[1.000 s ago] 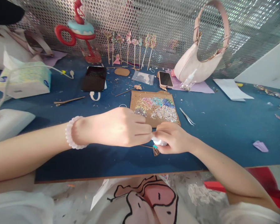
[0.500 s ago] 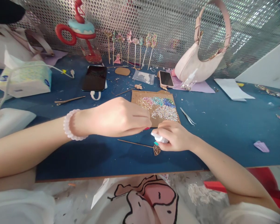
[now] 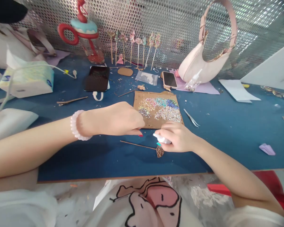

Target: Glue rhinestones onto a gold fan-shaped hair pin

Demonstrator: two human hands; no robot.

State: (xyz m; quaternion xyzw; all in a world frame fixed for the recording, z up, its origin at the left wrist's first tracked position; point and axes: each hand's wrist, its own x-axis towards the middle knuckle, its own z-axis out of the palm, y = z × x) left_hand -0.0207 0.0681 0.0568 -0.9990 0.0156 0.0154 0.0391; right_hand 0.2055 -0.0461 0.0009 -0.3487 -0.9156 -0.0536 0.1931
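My right hand [image 3: 177,137] is closed around a small white bottle [image 3: 162,138] with a narrow tip pointing left. Just below that hand a thin stick with a fan-shaped openwork head [image 3: 159,151] lies on the blue table. My left hand [image 3: 119,119] has curled fingers, with its thumb close to the near left corner of a cardboard sheet [image 3: 148,123]. Whether it holds anything is hidden. On the cardboard are heaps of small sparkly gems [image 3: 167,114], pink, turquoise, blue and clear.
Tweezers [image 3: 191,118] lie right of the cardboard. Behind it are a plastic bag [image 3: 146,77], two phones [image 3: 97,78] and several decorated sticks standing upright [image 3: 138,50]. A red-handled cup [image 3: 88,37], a tissue pack [image 3: 28,78] and a pale handbag [image 3: 201,63] stand farther out.
My left hand has drawn left, away from the bottle, uncovering gems on the cardboard's left part. My right hand keeps hold of the bottle in nearly the same place.
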